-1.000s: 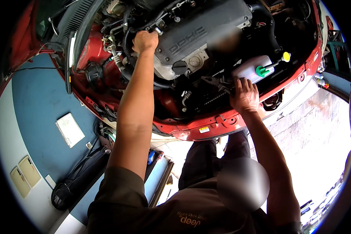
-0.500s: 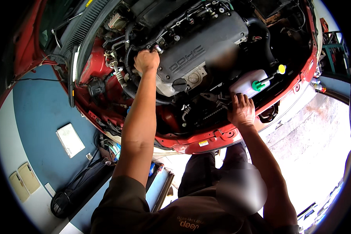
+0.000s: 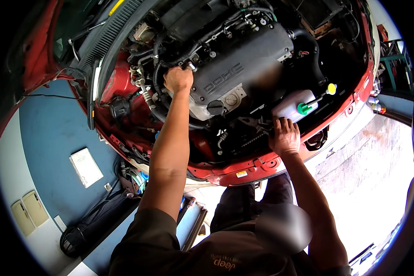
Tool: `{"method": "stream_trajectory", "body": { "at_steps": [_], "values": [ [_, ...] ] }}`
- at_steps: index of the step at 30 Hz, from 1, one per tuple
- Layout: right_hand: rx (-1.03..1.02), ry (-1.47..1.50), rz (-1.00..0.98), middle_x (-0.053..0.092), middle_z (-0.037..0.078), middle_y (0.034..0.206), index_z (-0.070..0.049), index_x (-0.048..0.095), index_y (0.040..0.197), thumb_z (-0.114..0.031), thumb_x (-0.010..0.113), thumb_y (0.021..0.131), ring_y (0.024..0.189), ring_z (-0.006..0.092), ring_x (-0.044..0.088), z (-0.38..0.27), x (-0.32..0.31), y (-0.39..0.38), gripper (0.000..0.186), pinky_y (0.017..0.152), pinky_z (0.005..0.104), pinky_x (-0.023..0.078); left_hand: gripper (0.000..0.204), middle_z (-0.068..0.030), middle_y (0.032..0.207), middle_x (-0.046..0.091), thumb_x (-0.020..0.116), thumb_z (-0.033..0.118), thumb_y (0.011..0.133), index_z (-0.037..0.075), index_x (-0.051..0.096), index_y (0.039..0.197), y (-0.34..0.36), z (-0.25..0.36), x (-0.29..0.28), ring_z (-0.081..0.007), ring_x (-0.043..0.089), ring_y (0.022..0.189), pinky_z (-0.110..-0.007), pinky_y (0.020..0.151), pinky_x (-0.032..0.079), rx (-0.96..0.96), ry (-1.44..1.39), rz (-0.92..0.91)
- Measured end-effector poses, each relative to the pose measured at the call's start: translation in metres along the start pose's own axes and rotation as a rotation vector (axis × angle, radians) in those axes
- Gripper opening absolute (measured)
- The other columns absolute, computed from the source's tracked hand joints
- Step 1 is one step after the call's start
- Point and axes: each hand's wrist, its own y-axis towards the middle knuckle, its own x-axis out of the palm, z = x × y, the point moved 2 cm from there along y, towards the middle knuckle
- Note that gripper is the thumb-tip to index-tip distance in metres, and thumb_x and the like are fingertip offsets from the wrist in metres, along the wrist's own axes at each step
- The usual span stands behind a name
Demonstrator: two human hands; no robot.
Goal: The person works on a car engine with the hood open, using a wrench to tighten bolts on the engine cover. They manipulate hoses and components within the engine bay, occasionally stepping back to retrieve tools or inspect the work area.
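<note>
My left hand point(image 3: 178, 80) is closed in a fist at the left end of the black engine cover point(image 3: 244, 60). A shiny metal piece point(image 3: 192, 67) shows at its thumb side; what the fist wraps round is mostly hidden. Below the fist, a black oil filler cap point(image 3: 215, 108) sits at the cover's near edge. My right hand point(image 3: 286, 137) rests at the front of the engine bay with its fingers stretched out, holding nothing visible. Just beyond its fingertips stands a whitish plastic bottle point(image 3: 295, 104) with a green cap point(image 3: 304, 109).
Black hoses point(image 3: 157, 76) run close beside my left hand. The red front crossmember point(image 3: 257, 166) curves between my body and the engine. A propped red hood point(image 3: 32, 55) is at the upper left. A white booklet point(image 3: 86, 167) lies on the blue surface at the left.
The whole scene sits slightly lower in the picture. Both hands keep about the same places against the engine bay, with the left still closed and the right still stretched out.
</note>
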Motion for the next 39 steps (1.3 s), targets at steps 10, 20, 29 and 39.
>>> {"method": "stream_trajectory", "body": {
  "at_steps": [10,20,29,39],
  "values": [
    [-0.005,0.013,0.045,0.060,0.011,0.108,-0.007,0.055,0.126,-0.025,0.074,0.069,0.104,0.0300,0.058,-0.001,0.003,0.000,0.062,0.089,0.0432,0.046,0.036,-0.0042,0.117,0.071,0.069,0.051,0.085,0.017,0.080,0.092,0.002,-0.009,0.006,-0.0300,0.054,0.124,-0.045,0.103,0.042,0.047,0.014,0.002],
    [-0.040,-0.031,0.133,0.058,0.009,0.105,-0.010,0.058,0.120,-0.026,0.074,0.070,0.099,0.0278,0.059,0.006,0.005,0.004,0.055,0.082,0.0417,0.047,0.037,-0.0097,0.118,0.071,0.071,0.051,0.083,0.020,0.079,0.102,0.004,-0.002,0.003,-0.0331,0.057,0.123,-0.045,0.102,0.046,0.099,0.022,0.061],
    [-0.027,-0.032,0.040,0.058,0.008,0.108,-0.009,0.057,0.122,-0.027,0.076,0.068,0.100,0.0271,0.058,0.002,0.000,0.003,0.060,0.081,0.0413,0.047,0.033,-0.0074,0.112,0.071,0.072,0.043,0.081,0.013,0.079,0.092,-0.004,-0.005,-0.001,-0.0333,0.058,0.116,-0.047,0.097,0.047,0.034,-0.070,-0.008],
    [-0.004,-0.041,-0.031,0.060,0.013,0.111,-0.008,0.054,0.128,-0.026,0.074,0.069,0.107,0.0311,0.058,-0.002,-0.002,0.004,0.064,0.089,0.0434,0.047,0.027,-0.0053,0.120,0.070,0.073,0.038,0.080,0.014,0.079,0.089,0.008,0.001,-0.002,-0.0305,0.053,0.124,-0.044,0.103,0.042,-0.018,-0.037,-0.077]
  ]
}}
